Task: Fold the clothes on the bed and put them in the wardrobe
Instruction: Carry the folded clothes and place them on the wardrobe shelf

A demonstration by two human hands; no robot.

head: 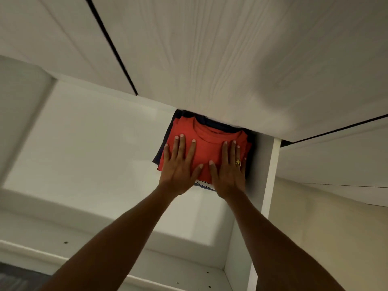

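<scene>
A folded red T-shirt lies on top of a small stack inside the white wardrobe, on a shelf against the right partition. Beneath it a dark navy garment sticks out on the left and back, and a white piece with black lettering shows at the front edge. My left hand lies flat on the red shirt's left half with fingers spread and straight. My right hand, wearing a gold ring, lies flat on the right half.
The white partition stands right of the stack. White closed upper doors overhang the shelf and hide the stack's back. A lower shelf lies beneath my arms. Dark floor shows at the bottom left.
</scene>
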